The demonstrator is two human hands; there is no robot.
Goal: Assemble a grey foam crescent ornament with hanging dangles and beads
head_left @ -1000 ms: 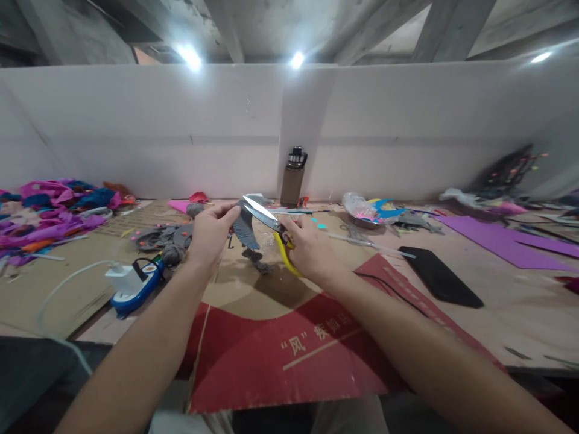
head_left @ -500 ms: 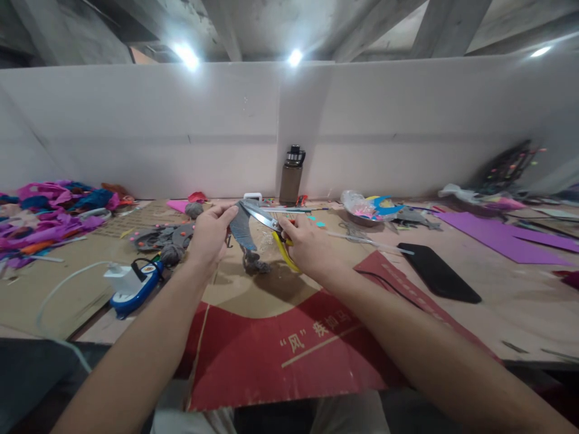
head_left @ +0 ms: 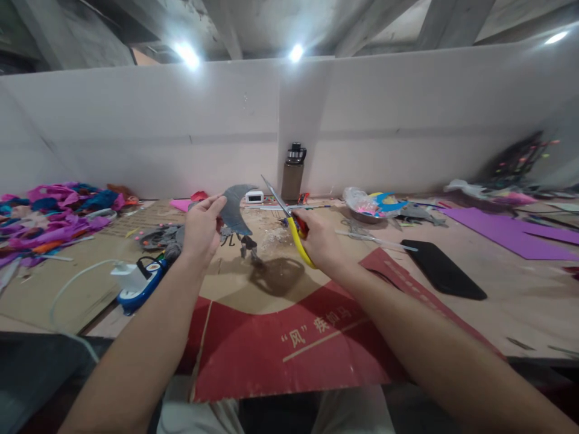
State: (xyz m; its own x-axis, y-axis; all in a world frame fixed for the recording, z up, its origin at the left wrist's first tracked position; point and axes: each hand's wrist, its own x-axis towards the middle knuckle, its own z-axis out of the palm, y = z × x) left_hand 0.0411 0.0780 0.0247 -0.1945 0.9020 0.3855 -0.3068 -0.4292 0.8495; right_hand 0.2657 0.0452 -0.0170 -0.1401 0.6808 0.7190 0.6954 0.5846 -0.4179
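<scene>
Between thumb and fingers, my left hand (head_left: 202,228) pinches a grey crescent-shaped piece (head_left: 236,208) above the cardboard. Dark grey scraps or strands (head_left: 250,248) show just below its lower tip; whether they hang from it I cannot tell. My right hand (head_left: 315,236) is wrapped round the yellow handles of a pair of scissors (head_left: 283,204). Their blades point up and to the left, apart from the crescent. Under both hands lies a cardboard sheet (head_left: 289,355) with a red printed part, and the shadow of the hands falls on it.
A dark bottle (head_left: 293,175) stands against the white partition, with a small white digital clock (head_left: 254,197) beside it. At left are a blue power strip (head_left: 142,289) and a coloured scrap pile (head_left: 58,211). At right lie a black phone (head_left: 443,269), a bowl (head_left: 368,216) and purple sheets (head_left: 502,232).
The scissors have come away from the grey crescent, moving right and tilting more upright. My left hand has shifted slightly left with the crescent, which now shows its full curve.
</scene>
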